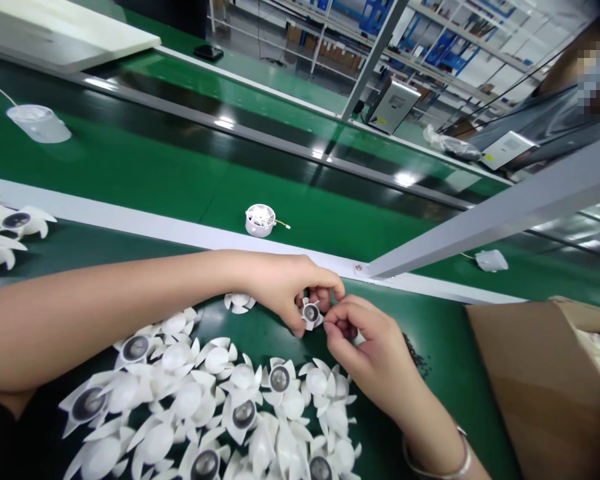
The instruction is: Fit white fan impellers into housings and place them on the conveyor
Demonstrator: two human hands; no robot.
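Observation:
My left hand (293, 283) reaches across from the left and grips a small white fan impeller (311, 315) by its edge, its dark round hub facing up. My right hand (373, 343) is close beside it on the right, thumb and forefinger pinched together near the blades. Whatever is in that pinch is too small to make out. Below both hands spreads a pile of white fan impellers (187, 398), some hub side up and others dome side up. One loose impeller (239, 303) lies partly hidden under my left wrist. Tiny black parts (417, 357) are scattered behind my right hand.
Beyond the pale rail, a green conveyor belt (155, 173) carries a white fan housing (260, 221) and other white housings left (39, 124) and right (491, 261). A slanted metal post (480, 213) rises from the rail. An open cardboard box (520, 380) stands right. Another person is at upper right.

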